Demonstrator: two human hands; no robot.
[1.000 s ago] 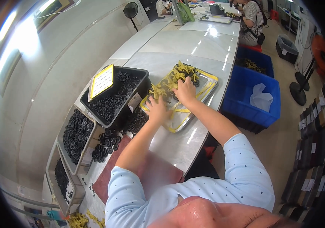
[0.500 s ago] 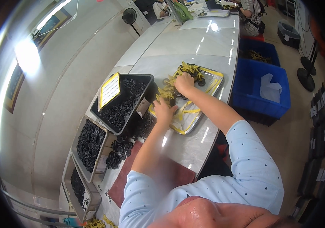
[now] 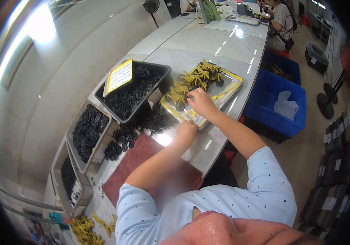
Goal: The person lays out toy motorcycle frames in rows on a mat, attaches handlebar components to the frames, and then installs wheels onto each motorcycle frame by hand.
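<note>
A metal tray [image 3: 235,96] with yellow strips along its rim and a whitish lining holds several yellow plastic pieces fitted with black wheels [image 3: 200,76], grouped on its far and left side. My right hand [image 3: 202,103] is over the middle of the tray, just nearer than those pieces. Its fingers are bent together, and whatever lies between them is too small to make out. At the tray's near corner, my left hand [image 3: 186,134] has closed fingers touching the edge or lining. What they grip there cannot be made out.
Left of the tray stands a black bin of small black parts [image 3: 131,92] with a yellow-framed sign. Nearer are grey bins of black wheels [image 3: 88,132] and small black parts [image 3: 69,179], a dark red mat [image 3: 142,167] and loose yellow pieces [image 3: 84,230]. Blue crates [image 3: 279,104] stand right; people sit farther off.
My left hand has come away from the yellow pieces to the tray's near corner. My right hand has also drawn back toward me, uncovering the far pieces. The whole view has shifted slightly.
</note>
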